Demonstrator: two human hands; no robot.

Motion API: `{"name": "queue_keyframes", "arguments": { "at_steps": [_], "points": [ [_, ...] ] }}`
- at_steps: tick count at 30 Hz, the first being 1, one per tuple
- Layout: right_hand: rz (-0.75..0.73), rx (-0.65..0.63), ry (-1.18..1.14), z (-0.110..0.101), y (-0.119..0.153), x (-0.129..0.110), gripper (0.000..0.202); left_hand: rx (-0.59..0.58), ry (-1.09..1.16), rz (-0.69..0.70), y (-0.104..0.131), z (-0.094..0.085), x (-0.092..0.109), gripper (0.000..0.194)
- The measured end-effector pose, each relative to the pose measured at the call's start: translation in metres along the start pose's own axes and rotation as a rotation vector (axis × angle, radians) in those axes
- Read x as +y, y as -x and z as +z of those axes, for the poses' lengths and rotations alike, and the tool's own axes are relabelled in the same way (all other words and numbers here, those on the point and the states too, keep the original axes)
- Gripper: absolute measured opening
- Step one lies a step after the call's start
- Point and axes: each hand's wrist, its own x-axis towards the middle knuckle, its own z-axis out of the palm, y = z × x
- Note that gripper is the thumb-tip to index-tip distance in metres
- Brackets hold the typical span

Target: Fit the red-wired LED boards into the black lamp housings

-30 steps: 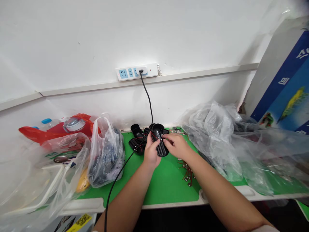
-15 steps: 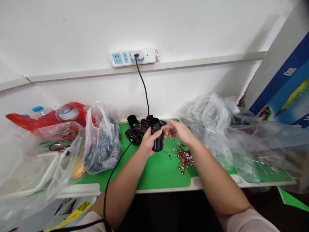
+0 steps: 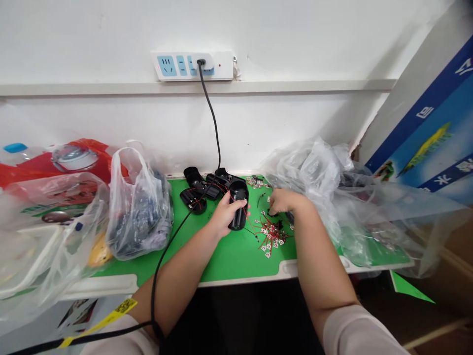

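My left hand (image 3: 224,215) is wrapped around a black plastic housing (image 3: 239,207) with a rounded head and a thin red wire. More black housings (image 3: 194,199) of the same sort, with red wires, lie just behind and to the left of it. To the right, my right hand (image 3: 283,202) reaches down to the table with its fingers drawn together. Something small and dark is at its fingertips, too hidden to name. Just in front of that hand is a pile of small white parts with red wires (image 3: 272,235). Small metal parts (image 3: 257,182) lie behind, near the wall.
A black cable (image 3: 210,106) runs from the wall power strip (image 3: 192,66) across the green table (image 3: 229,261) and over my left forearm. Filled plastic bags (image 3: 142,212) stand at the left, clear plastic bags (image 3: 314,167) at the right. A blue printed box (image 3: 424,143) leans at far right.
My right hand has left the housing and moved right and down to the table beside the wired parts. My left hand still holds the housing. The view has shifted slightly.
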Motion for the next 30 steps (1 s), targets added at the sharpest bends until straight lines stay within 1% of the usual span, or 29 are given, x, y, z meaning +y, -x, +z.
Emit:
{"name": "queue_keyframes", "arguments": {
  "at_steps": [3,7,10,12,14,16,18,20,22,24,26,30],
  "points": [
    [0.021,-0.032,-0.022,0.004,-0.006,-0.002,0.010,-0.002,0.027,-0.006,0.000,-0.001,0.001,0.044],
    [0.020,-0.028,-0.022,0.009,-0.010,-0.006,0.003,-0.004,0.053,0.009,0.000,-0.002,0.000,0.040],
    [-0.005,0.013,-0.027,0.007,-0.008,-0.005,0.003,-0.005,0.062,0.032,0.000,-0.002,-0.001,0.039],
    [-0.031,0.101,-0.073,0.004,-0.005,-0.003,0.006,-0.013,0.054,0.035,0.001,-0.002,-0.001,0.039],
    [-0.090,0.209,-0.272,0.000,-0.001,-0.002,0.009,-0.009,0.057,0.046,0.002,-0.002,0.000,0.040],
    [-0.181,0.254,-0.613,-0.002,0.002,-0.005,0.011,0.004,0.079,0.068,0.003,-0.002,0.001,0.041],
    [-0.279,0.219,-0.937,0.000,0.002,-0.012,0.013,0.024,0.115,0.095,0.004,-0.003,0.002,0.040],
    [-0.351,0.191,-1.163,0.003,-0.001,-0.022,0.017,0.046,0.161,0.117,0.003,-0.004,0.003,0.038],
    [-0.392,0.178,-1.346,0.008,-0.004,-0.032,0.024,0.062,0.202,0.131,0.003,-0.005,0.004,0.038],
    [-0.417,0.142,-1.481,0.013,-0.008,-0.040,0.036,0.072,0.227,0.148,0.002,-0.007,0.003,0.039],
    [-0.423,0.092,-1.551,0.017,-0.011,-0.046,0.043,0.080,0.237,0.175,0.002,-0.008,0.002,0.040],
    [-0.366,0.045,-1.617,0.021,-0.012,-0.050,0.037,0.070,0.260,0.243,0.000,-0.009,0.000,0.042]
  ]
}}
